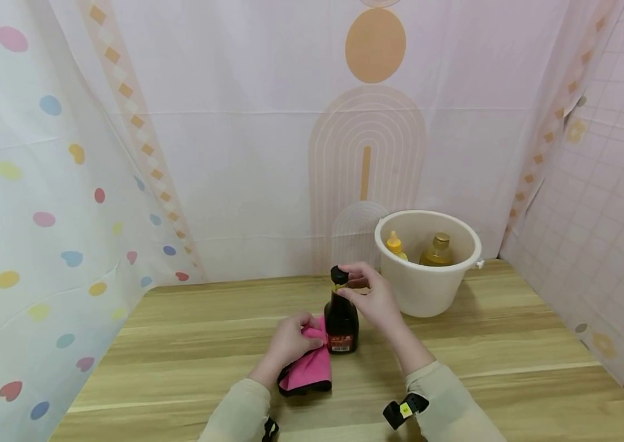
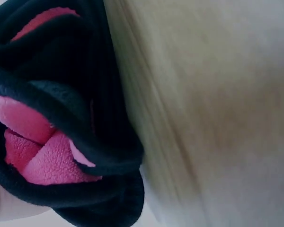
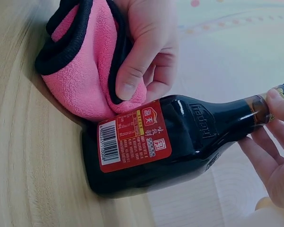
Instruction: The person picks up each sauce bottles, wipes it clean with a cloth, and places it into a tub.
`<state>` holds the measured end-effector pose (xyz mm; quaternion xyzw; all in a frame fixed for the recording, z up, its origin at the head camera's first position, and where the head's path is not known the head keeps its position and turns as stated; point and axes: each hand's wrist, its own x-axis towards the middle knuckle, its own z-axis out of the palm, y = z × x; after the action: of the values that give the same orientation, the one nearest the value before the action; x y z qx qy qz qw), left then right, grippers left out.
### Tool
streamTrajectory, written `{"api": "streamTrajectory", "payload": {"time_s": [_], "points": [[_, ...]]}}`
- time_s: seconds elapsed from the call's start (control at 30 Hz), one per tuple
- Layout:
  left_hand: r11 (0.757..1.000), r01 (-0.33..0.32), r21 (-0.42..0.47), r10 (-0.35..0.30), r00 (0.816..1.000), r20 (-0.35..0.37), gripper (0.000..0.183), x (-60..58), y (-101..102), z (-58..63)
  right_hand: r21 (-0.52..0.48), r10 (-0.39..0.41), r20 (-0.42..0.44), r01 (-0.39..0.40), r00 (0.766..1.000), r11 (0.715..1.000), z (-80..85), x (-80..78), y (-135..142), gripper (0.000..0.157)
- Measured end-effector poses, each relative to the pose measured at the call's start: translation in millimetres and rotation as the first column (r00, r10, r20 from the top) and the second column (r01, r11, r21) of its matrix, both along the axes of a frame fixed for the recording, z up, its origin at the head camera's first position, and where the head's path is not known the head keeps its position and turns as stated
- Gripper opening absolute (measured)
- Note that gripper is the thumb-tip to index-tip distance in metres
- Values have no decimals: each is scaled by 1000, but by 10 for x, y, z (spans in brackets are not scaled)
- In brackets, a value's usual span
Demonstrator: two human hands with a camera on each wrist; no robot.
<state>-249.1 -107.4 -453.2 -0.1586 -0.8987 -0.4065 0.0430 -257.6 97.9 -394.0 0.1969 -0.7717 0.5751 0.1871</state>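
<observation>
A dark sauce bottle [image 1: 341, 328] stands upright on the table, its red label low on the side. My right hand [image 1: 374, 301] holds it by the neck, thumb and fingers just under the black cap. To its left, my left hand [image 1: 290, 339] grips a bunched pink cloth [image 1: 314, 371] with black edging. In the right wrist view the cloth [image 3: 75, 80] presses against the bottle's [image 3: 194, 123] lower side, beside the label with its barcode. Folds of the cloth [image 2: 57, 161] fill the left of the left wrist view.
A white bucket [image 1: 422, 291] stands behind and to the right of my right hand. Inside are a yellow-capped bottle [image 1: 394, 244] and a bottle of amber liquid [image 1: 438, 252]. The wooden table [image 1: 207, 344] ends at a patterned curtain [image 1: 251, 184] behind.
</observation>
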Motion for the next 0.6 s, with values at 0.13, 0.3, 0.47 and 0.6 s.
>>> {"api": "streamTrajectory", "payload": {"time_s": [0.13,0.3,0.47,0.6], "points": [[1000,14,-15,-14,1000,-10,20,-4,-7,-8,-13,10,6,-10,1000,1000,20,10,2,38],[1000,10,-20,-10,1000,-18,19,0,-44,13,-22,18,-4,-18,1000,1000,9,4,-12,38],[996,-53,73,55,998,-13,19,3,-79,153,-26,17,-10,-17,1000,1000,132,126,-48,38],[971,-81,223,85,996,-9,21,29,-83,405,-16,17,-20,-17,1000,1000,289,279,-64,36]]}}
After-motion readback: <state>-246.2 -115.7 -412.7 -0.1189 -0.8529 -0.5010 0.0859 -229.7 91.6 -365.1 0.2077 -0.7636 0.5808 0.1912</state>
